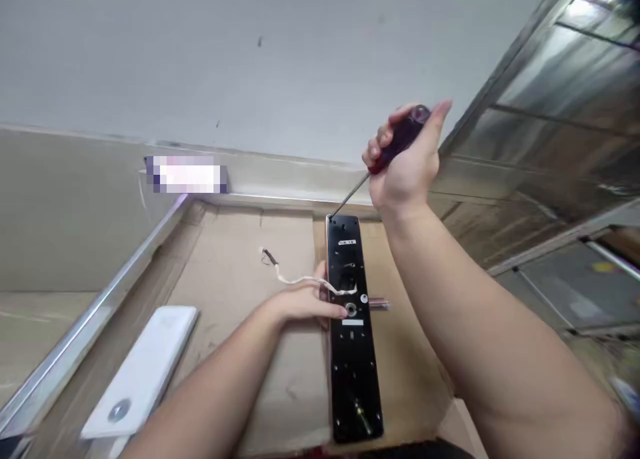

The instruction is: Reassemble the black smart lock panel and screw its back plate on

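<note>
Right hand point(407, 172) holds screwdriver point(400, 140) to long, possibly metal panel point(353, 365).

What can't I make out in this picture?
In the head view:
Screwdriver: tip too small to tell whether it meets a screw.
Left hand: some fingertips hidden by the panel.
Label at the panel's far end: print too small and blurred.
Bright patch: pixelated over.

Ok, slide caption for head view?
Right hand holds a screwdriver at the far end of a black panel; left hand grips its middle.
</note>
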`<state>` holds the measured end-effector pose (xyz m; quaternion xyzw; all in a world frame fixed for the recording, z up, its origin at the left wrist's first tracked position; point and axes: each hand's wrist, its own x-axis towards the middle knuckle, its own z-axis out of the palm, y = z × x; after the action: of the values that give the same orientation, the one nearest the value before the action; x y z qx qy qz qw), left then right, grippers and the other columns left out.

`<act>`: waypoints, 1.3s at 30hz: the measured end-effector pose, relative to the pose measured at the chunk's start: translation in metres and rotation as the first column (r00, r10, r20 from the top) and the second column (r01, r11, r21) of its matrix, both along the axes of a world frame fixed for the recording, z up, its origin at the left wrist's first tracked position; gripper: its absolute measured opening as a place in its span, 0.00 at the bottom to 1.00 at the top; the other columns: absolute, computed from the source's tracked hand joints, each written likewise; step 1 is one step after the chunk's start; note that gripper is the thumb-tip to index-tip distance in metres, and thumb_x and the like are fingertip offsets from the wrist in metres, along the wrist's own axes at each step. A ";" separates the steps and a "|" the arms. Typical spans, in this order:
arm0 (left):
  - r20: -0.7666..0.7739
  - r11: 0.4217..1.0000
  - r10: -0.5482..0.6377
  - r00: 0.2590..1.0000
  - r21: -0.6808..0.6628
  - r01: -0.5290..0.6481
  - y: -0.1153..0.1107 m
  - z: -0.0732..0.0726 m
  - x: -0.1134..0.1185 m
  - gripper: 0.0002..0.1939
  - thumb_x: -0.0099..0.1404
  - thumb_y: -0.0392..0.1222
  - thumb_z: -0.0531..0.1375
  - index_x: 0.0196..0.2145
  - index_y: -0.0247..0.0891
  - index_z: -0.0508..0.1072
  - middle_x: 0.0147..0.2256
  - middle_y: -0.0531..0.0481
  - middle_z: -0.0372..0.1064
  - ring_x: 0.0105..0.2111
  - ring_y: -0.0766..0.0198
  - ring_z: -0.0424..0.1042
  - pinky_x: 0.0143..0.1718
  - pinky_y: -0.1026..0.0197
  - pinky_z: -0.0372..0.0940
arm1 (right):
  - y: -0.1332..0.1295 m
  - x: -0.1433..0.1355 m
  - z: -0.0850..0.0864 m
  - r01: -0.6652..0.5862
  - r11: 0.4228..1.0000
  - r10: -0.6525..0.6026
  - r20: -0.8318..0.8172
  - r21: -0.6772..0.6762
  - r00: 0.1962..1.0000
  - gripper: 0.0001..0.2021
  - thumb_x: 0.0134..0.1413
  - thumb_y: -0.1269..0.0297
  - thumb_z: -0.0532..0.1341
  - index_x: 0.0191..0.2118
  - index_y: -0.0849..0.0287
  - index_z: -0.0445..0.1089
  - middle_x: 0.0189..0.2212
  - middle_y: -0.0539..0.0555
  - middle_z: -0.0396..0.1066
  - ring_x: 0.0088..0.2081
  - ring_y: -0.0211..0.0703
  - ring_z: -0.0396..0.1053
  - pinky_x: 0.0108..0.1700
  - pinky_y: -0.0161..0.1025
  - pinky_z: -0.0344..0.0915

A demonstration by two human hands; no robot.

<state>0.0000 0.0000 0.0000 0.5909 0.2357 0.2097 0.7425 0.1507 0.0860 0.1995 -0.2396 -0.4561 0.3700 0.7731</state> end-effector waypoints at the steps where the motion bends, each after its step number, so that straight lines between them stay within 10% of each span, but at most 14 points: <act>1: -0.011 1.000 0.008 1.000 0.003 -0.008 0.000 0.000 0.000 0.48 0.55 0.46 0.74 0.65 0.49 0.51 0.56 0.40 0.67 0.44 0.55 0.76 0.31 0.62 0.72 | 0.000 0.001 -0.001 0.002 1.000 -0.002 0.002 0.005 1.000 0.29 0.62 0.30 0.46 0.29 0.52 0.60 0.19 0.44 0.53 0.17 0.33 0.56 0.17 0.33 0.50; 18: -0.067 1.000 -0.003 0.998 -0.030 0.001 0.003 -0.004 0.001 0.44 0.54 0.47 0.74 0.62 0.45 0.55 0.43 0.46 0.72 0.33 0.59 0.77 0.27 0.60 0.73 | 0.001 0.011 0.001 0.060 0.996 -0.063 0.042 0.070 0.997 0.26 0.63 0.32 0.47 0.30 0.51 0.58 0.20 0.45 0.52 0.19 0.34 0.59 0.19 0.31 0.53; 25: -0.084 0.996 -0.082 0.993 -0.039 0.079 0.017 -0.013 -0.017 0.58 0.54 0.42 0.74 0.70 0.45 0.42 0.41 0.44 0.73 0.35 0.57 0.78 0.32 0.57 0.73 | -0.009 0.016 0.003 -0.016 1.000 0.014 -0.111 -0.012 0.994 0.25 0.66 0.36 0.46 0.30 0.52 0.59 0.20 0.44 0.51 0.18 0.34 0.56 0.19 0.32 0.53; 32: 0.163 0.877 0.385 0.908 0.240 -0.415 0.043 -0.017 -0.032 0.26 0.57 0.43 0.71 0.51 0.35 0.69 0.47 0.40 0.70 0.31 0.68 0.74 0.36 0.61 0.71 | -0.023 0.020 -0.013 -0.064 0.992 0.044 -0.181 -0.109 0.982 0.25 0.65 0.36 0.48 0.30 0.52 0.59 0.20 0.43 0.54 0.18 0.34 0.57 0.19 0.32 0.53; 39: 0.183 0.806 0.537 0.824 0.177 -0.565 0.038 -0.023 -0.011 0.25 0.56 0.50 0.72 0.47 0.33 0.74 0.37 0.45 0.75 0.28 0.67 0.73 0.33 0.61 0.71 | -0.031 0.015 -0.032 -0.127 0.981 0.086 -0.258 -0.148 0.962 0.26 0.63 0.34 0.51 0.29 0.54 0.60 0.19 0.43 0.55 0.18 0.32 0.57 0.19 0.31 0.53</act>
<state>-0.0114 0.0381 -0.0228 0.5624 0.3254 0.4777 0.5912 0.1659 0.0547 0.1671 -0.2284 -0.3353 0.4747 0.7811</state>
